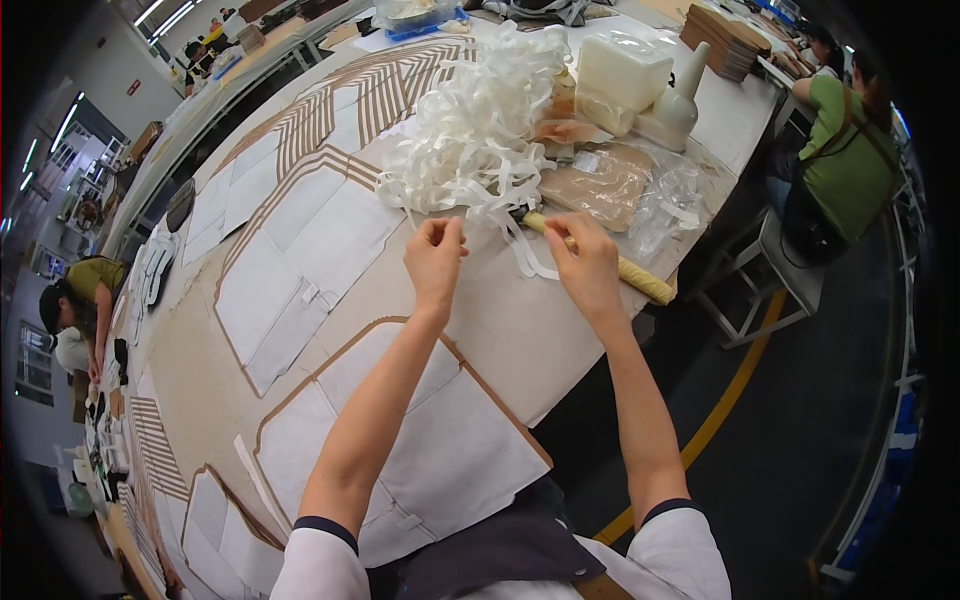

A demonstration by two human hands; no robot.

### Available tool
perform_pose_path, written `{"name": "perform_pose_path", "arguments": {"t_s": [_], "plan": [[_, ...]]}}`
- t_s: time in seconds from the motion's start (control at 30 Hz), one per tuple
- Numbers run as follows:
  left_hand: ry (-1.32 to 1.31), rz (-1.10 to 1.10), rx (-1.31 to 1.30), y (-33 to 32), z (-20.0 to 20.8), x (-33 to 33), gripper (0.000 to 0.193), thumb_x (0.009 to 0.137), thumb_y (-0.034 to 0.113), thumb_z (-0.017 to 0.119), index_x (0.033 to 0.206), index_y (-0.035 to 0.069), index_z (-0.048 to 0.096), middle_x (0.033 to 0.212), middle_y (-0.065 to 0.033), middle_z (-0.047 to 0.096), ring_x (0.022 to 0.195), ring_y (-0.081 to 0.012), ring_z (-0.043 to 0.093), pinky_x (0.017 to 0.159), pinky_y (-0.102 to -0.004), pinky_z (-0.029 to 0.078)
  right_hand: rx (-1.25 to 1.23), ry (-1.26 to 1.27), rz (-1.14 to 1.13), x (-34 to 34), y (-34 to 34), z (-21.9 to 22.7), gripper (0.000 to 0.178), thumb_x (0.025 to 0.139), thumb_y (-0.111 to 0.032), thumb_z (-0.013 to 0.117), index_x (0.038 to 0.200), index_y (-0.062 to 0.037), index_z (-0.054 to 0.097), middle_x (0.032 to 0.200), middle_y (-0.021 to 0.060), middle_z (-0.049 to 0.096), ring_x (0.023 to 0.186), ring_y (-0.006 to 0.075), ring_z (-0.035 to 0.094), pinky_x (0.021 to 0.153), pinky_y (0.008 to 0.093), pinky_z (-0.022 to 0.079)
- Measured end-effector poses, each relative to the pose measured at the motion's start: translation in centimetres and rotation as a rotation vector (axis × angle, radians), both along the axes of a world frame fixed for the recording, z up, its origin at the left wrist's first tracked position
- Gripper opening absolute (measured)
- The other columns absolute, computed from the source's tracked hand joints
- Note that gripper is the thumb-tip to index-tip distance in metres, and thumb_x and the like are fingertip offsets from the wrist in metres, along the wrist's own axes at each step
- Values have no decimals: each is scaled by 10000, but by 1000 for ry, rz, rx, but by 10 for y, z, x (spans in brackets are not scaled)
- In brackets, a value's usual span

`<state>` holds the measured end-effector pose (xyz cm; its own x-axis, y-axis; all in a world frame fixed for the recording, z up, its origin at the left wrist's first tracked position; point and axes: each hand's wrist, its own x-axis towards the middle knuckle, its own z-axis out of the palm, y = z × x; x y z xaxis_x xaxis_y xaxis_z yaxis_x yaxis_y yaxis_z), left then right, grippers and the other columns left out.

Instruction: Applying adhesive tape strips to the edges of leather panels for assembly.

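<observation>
My left hand (436, 262) is raised over the table with its fingers pinched together, just in front of a tangled pile of white tape strips (475, 135). My right hand (587, 265) is also pinched. It is over a hammer-like tool with a yellow wrapped handle (648, 281); whether it touches the handle I cannot tell. Anything in either pinch is too small or hidden to make out. A loose end of white tape (530, 257) curves down between my hands. Under my left forearm lies a white panel with brown edges (470, 425).
More brown-edged white panels (300, 265) overlap along the table to the left. A glue bottle (676, 105), a white plastic container (625, 65) and a plastic-wrapped brown packet (597, 187) stand beyond my right hand. A person in green (845, 160) sits at the right; another bends at far left.
</observation>
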<state>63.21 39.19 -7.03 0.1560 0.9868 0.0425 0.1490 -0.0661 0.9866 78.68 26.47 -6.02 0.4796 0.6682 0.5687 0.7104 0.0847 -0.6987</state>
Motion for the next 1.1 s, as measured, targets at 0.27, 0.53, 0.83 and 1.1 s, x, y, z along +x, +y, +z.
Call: {"name": "perform_pose_path", "arguments": {"t_s": [0.27,0.53,0.83,1.1], "plan": [[331,-98,22,35,-4,3,265,827,297,704,864,35,716,775,-61,719,726,-170,688,691,-314,516,-135,-583,302,-9,99,8,237,735,36,632,941,-52,708,977,82,683,1030,288,600,884,391,491],[539,-2,409,23,4,-6,178,814,219,677,817,43,695,767,-51,684,714,-133,659,637,-314,498,25,-937,324,0,90,-2,197,743,-2,662,940,-11,660,953,89,637,973,270,600,849,383,494],[-329,91,-191,90,44,-72,190,888,175,607,940,-6,625,866,-98,664,772,-207,691,746,-337,579,94,-1146,219,69,55,-17,225,746,-69,657,957,-6,616,981,106,603,995,263,595,877,369,495],[-1097,-101,-373,109,85,-153,169,901,47,659,1022,-61,610,811,-61,652,740,-156,671,694,-276,599,41,-1105,167,65,69,-14,232,747,-124,687,946,-17,632,1000,97,618,1026,269,584,889,393,475]]}}
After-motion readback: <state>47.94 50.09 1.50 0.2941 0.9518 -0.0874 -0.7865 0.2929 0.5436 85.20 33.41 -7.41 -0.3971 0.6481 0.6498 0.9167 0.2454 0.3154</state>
